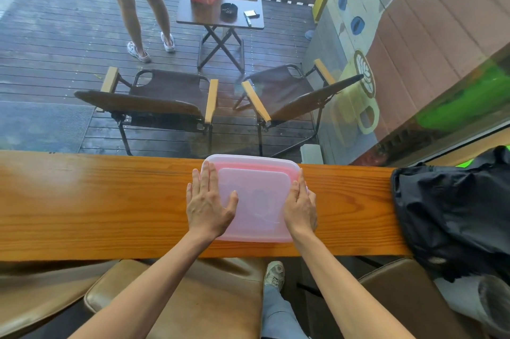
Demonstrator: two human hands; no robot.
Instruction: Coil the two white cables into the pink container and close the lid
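Long orange-brown wooden bench (110,200): varnished, glossy, bold grain showing, sheen at the left. Pink rectangular plastic container (265,166) with translucent frosted lid (256,200): smooth, softly matt, faint pale shapes visible through it. Crumpled black cloth bag (452,217) at the right end: thin, slightly shiny fabric. Tan cushioned stool seat (209,297) below: smooth leather-like, dull gloss. Beyond the glass, dark wet-looking wooden deck planks (55,43); folding chairs (165,98) of brown cloth, black metal tube, pale bare-wood armrests.
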